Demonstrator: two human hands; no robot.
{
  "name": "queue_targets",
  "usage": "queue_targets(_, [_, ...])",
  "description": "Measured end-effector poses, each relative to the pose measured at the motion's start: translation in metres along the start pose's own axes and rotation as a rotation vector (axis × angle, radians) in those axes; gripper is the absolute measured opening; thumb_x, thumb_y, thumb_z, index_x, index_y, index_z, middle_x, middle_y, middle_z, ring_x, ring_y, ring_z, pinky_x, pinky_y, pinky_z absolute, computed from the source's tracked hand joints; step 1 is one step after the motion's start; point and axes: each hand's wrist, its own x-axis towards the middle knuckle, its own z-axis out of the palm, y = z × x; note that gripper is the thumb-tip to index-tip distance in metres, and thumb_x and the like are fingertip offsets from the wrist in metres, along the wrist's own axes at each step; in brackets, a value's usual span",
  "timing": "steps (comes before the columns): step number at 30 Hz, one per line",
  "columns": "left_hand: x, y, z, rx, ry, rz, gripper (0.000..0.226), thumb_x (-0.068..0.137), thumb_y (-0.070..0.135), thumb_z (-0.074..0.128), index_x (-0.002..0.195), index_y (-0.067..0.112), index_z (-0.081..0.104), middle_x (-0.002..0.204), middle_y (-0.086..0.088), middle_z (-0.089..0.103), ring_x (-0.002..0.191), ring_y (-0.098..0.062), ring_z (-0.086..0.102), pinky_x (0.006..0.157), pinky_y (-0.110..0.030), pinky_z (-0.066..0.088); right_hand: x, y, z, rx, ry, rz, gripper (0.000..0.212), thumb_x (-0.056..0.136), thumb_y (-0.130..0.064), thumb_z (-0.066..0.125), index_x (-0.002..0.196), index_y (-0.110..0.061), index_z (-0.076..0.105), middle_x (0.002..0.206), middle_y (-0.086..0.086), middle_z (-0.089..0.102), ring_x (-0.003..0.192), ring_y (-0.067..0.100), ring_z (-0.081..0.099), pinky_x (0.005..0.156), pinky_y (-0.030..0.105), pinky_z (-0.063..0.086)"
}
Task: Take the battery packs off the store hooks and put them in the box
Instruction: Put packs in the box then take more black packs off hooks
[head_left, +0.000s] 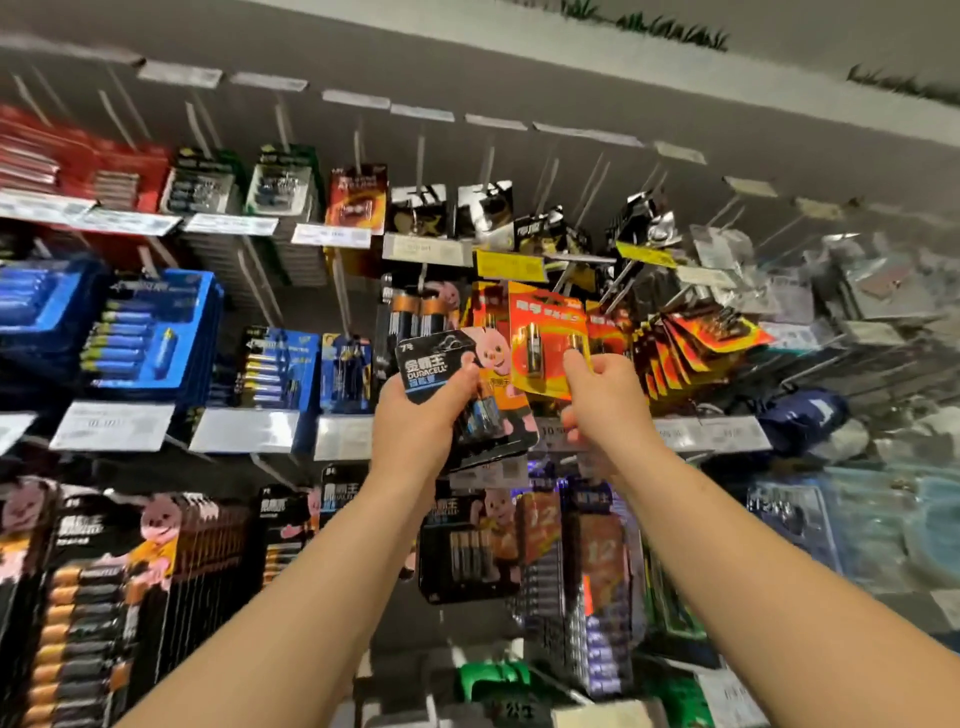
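display wall (332, 119) of metal hooks is filling the whole frame, glossy carded packs crowding it: blue packs (150, 332) at left, black-and-copper packs (78, 597) at lower left, clear blurred bags (852, 280) at right. white price tags (111, 431) are edging each row. left hand (415, 415), centre frame, arm reaching up, is gripping a fanned stack of black duracell packs (457, 384), thumb on the front. right hand (605, 395) is pinching the lower edge of an orange two-cell pack (545, 338), which is hanging just right of the stack. box not in view.
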Motion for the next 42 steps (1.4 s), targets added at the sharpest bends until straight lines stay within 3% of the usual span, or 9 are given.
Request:
queue_targets(4, [0.027, 0.012, -0.003, 0.118, 0.068, 0.091, 0.056, 0.075, 0.053, 0.077, 0.119, 0.022, 0.062, 0.11, 0.001, 0.07, 0.097, -0.016, 0.068, 0.074, -0.031, 0.055, 0.034, 0.005, -0.002, 0.04, -0.116, 0.201, 0.03, 0.099, -0.036, 0.047, 0.112, -0.009, 0.049, 0.068, 0.004, 0.048, 0.054, 0.015, 0.047, 0.035, 0.019, 0.035])
queue_targets(8, [0.054, 0.023, -0.007, 0.13, 0.069, 0.148, 0.042, 0.082, 0.041, 0.075, 0.116, 0.019, 0.063, 0.105, 0.001, 0.07, 0.089, -0.012, 0.069, 0.055, -0.019, 0.052, 0.067, 0.006, 0.009, -0.098, -0.118, 0.066, 0.022, 0.099, -0.037, 0.046, 0.105, -0.019, 0.036, 0.063, 0.003, 0.045, 0.049, 0.016, 0.045, 0.038, 0.02, 0.03])
queue_targets(17, [0.071, 0.018, -0.006, 0.122, 0.07, 0.184, 0.044, 0.083, 0.042, 0.075, 0.118, 0.019, 0.061, 0.106, 0.002, 0.07, 0.09, -0.011, 0.067, 0.061, -0.022, 0.048, 0.113, 0.005, 0.043, -0.177, -0.028, 0.005, 0.028, 0.098, -0.039, 0.047, 0.108, -0.014, 0.044, 0.093, 0.011, 0.047, 0.059, 0.015, 0.036, 0.047, 0.027, 0.024])
queue_targets(20, [0.074, 0.014, -0.009, 0.102, 0.071, 0.182, 0.043, 0.082, 0.042, 0.076, 0.117, 0.021, 0.063, 0.106, 0.001, 0.072, 0.092, -0.015, 0.07, 0.069, -0.028, 0.054, 0.117, 0.007, 0.044, -0.27, -0.031, 0.002, 0.025, 0.095, -0.039, 0.05, 0.096, -0.015, 0.045, 0.076, 0.005, 0.045, 0.057, 0.017, 0.039, 0.047, 0.028, 0.025])
queue_targets(23, [0.075, 0.012, -0.011, 0.077, 0.089, 0.162, 0.044, 0.082, 0.042, 0.075, 0.118, 0.021, 0.062, 0.106, 0.001, 0.072, 0.089, -0.013, 0.071, 0.061, -0.023, 0.052, 0.117, 0.008, 0.043, -0.376, -0.054, -0.024, 0.03, 0.094, -0.04, 0.051, 0.08, -0.018, 0.037, 0.065, -0.001, 0.035, 0.052, 0.017, 0.037, 0.046, 0.028, 0.025])
queue_targets(27, [0.072, 0.011, -0.01, 0.048, 0.083, 0.139, 0.046, 0.082, 0.043, 0.076, 0.119, 0.02, 0.062, 0.106, -0.001, 0.073, 0.089, -0.015, 0.072, 0.059, -0.023, 0.054, 0.113, 0.006, 0.038, -0.426, -0.115, -0.043, 0.03, 0.094, -0.044, 0.052, 0.098, -0.015, 0.045, 0.084, 0.007, 0.059, 0.067, 0.022, 0.054, 0.053, 0.029, 0.036])
queue_targets(31, [0.066, 0.015, -0.006, 0.029, 0.076, 0.134, 0.041, 0.083, 0.04, 0.075, 0.116, 0.02, 0.061, 0.104, 0.0, 0.072, 0.089, -0.016, 0.071, 0.062, -0.026, 0.054, 0.108, 0.002, 0.037, -0.453, -0.118, -0.053, 0.049, 0.096, -0.041, 0.053, 0.128, -0.005, 0.045, 0.101, 0.007, 0.057, 0.08, 0.02, 0.054, 0.053, 0.03, 0.035])
queue_targets(36, [0.06, 0.018, -0.004, 0.051, 0.059, 0.141, 0.039, 0.082, 0.041, 0.075, 0.113, 0.02, 0.062, 0.104, -0.001, 0.072, 0.089, -0.017, 0.071, 0.065, -0.029, 0.055, 0.109, 0.0, 0.036, -0.467, -0.143, -0.042, 0.046, 0.095, -0.042, 0.052, 0.123, -0.006, 0.045, 0.114, 0.01, 0.059, 0.098, 0.026, 0.06, 0.068, 0.034, 0.042])
queue_targets(42, [0.056, 0.023, -0.006, 0.077, 0.034, 0.173, 0.039, 0.084, 0.039, 0.074, 0.116, 0.02, 0.064, 0.104, 0.001, 0.073, 0.087, -0.011, 0.071, 0.054, -0.016, 0.051, 0.106, -0.004, 0.027, -0.471, -0.067, -0.145, 0.03, 0.097, -0.04, 0.048, 0.107, -0.011, 0.046, 0.089, 0.003, 0.053, 0.08, 0.023, 0.051, 0.052, 0.03, 0.03])
